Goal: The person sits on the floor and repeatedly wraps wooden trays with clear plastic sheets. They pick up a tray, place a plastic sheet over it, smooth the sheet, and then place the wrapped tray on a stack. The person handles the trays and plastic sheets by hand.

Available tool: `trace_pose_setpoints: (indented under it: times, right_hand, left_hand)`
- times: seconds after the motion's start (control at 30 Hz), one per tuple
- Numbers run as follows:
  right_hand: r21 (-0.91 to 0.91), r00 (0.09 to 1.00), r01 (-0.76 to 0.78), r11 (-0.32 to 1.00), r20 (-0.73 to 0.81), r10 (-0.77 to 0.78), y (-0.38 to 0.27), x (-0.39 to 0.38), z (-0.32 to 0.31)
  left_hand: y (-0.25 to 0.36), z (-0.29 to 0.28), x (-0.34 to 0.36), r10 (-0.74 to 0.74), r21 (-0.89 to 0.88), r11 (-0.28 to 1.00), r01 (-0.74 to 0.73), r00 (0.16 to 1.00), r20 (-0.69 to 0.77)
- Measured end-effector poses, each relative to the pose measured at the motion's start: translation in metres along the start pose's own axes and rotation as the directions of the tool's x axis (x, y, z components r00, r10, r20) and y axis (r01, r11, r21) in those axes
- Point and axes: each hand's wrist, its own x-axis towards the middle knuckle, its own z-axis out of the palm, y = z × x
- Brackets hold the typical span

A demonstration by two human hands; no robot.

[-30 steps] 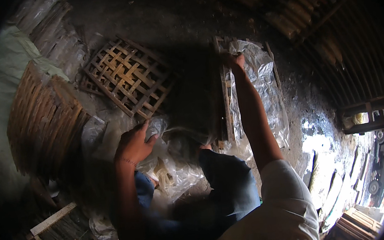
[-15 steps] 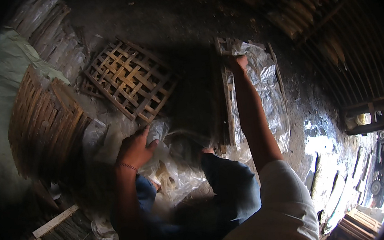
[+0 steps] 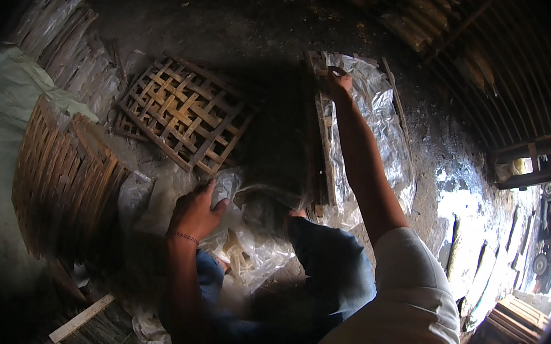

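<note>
Crouching low over dark ground, the person shows bent knees in blue trousers (image 3: 326,266) at the near edge, with a wooden frame (image 3: 82,323) lying at the lower left. Just beyond the knees, the left hand (image 3: 195,212) rests palm-down on crumpled clear plastic sheeting (image 3: 255,239), fingers spread wide and flat, gripping nothing that can be made out. A thin bracelet circles that wrist. Farther out, the right arm stretches straight ahead, and the right hand (image 3: 336,83) closes its fingers over the top edge of a dark wooden-framed tray (image 3: 286,145) standing on edge, its lower end near the knees. Shiny plastic film (image 3: 383,130) lies just right of the tray. To the left, a flat woven bamboo lattice (image 3: 182,114) lies on the ground, a ribbed slatted basket (image 3: 60,178) beside it. Stacked slats (image 3: 60,33) lie farthest.
</note>
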Motion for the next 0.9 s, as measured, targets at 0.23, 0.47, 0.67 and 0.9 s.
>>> trace_pose_setpoints:
  times: [0.23, 0.47, 0.67, 0.9]
  right_hand:
    - [-0.462, 0.991, -0.113, 0.880, -0.122, 0.063, 0.010, -0.003, 0.002]
    - [-0.322, 0.892, 0.447, 0.835, 0.092, -0.442, -0.015, -0.066, -0.009]
    - [-0.527, 0.901, 0.374, 0.763, 0.014, -0.433, 0.001, -0.102, -0.022]
    - [-0.564, 0.789, 0.612, 0.555, 0.486, -0.376, -0.002, -0.115, -0.041]
  left_hand:
    - [0.002, 0.004, 0.006, 0.029, -0.034, 0.999, -0.029, 1.000, 0.001]
    - [-0.002, 0.005, 0.003, 0.001, -0.105, 0.994, 0.001, 1.000, 0.026]
    - [0.003, 0.005, 0.001, 0.024, -0.145, 0.989, -0.022, 1.000, 0.012]
    - [-0.006, 0.008, -0.004, 0.041, -0.152, 0.987, -0.043, 0.999, -0.016]
